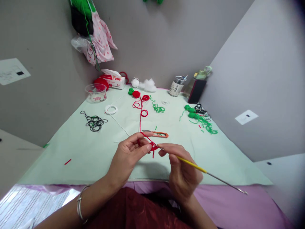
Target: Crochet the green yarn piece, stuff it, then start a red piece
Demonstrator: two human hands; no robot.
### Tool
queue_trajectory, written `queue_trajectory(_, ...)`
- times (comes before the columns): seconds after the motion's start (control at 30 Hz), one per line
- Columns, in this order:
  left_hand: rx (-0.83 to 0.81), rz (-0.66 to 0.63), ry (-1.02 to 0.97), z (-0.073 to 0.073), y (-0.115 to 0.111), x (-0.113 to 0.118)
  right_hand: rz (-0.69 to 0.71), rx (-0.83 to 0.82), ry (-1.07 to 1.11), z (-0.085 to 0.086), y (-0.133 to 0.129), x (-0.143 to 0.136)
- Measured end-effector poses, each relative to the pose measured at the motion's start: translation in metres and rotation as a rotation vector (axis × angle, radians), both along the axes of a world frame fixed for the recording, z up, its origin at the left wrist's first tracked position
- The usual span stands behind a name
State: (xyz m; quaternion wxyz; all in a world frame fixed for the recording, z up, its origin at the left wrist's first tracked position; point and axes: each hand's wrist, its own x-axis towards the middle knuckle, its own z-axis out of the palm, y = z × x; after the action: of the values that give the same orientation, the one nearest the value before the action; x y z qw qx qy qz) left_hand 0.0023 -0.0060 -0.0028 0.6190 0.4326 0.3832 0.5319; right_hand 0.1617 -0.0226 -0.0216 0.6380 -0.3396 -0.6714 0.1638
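Note:
Between thumb and fingers, my left hand (128, 156) pinches a small red crocheted piece (153, 146), and red yarn (140, 117) runs over its raised index finger from farther up the table. My right hand (183, 171) is closed on a crochet hook (193, 164) with a yellow grip. The hook's working tip meets the red piece; its other metal end points to the lower right. A short red tail hangs below the piece. Just beyond my fingers lies an orange-handled cutter (159, 134).
Black yarn (94, 122) and a white ring of yarn (111, 110) lie left. Farther back are a plastic tub (96, 93), tissue box (115, 81), white stuffing (148, 85) and pen cup (176, 86). Green yarn pieces (202, 119), scissors and a dark phone (197, 91) are right.

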Motion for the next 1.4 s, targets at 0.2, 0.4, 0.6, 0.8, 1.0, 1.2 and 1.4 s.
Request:
queue_trajectory(0.2,0.006,-0.021,-0.017,0.000,0.001,-0.001,0.056,-0.034,0.042,0.002,0.000,0.001)
queue_trajectory(0.4,0.005,-0.034,-0.013,0.000,0.001,0.000,0.081,-0.045,0.018,0.002,0.001,0.002)
queue_trajectory(0.6,0.062,-0.009,0.095,0.003,-0.002,0.000,0.056,-0.029,-0.055,0.003,-0.001,0.005)
queue_trajectory(0.8,0.095,-0.015,0.160,0.000,-0.001,0.001,0.082,0.000,-0.054,0.003,0.003,0.001)
queue_trajectory(1.0,-0.065,-0.061,-0.072,0.002,-0.006,0.009,-0.143,0.145,-0.211,-0.012,0.004,-0.005)
queue_trajectory(1.2,-0.280,-0.179,-0.280,0.007,-0.003,0.006,-0.116,0.105,-0.152,-0.006,0.001,0.000)
queue_trajectory(1.4,-0.076,-0.107,-0.119,0.003,-0.001,0.003,0.102,-0.210,0.204,0.007,0.007,-0.002)
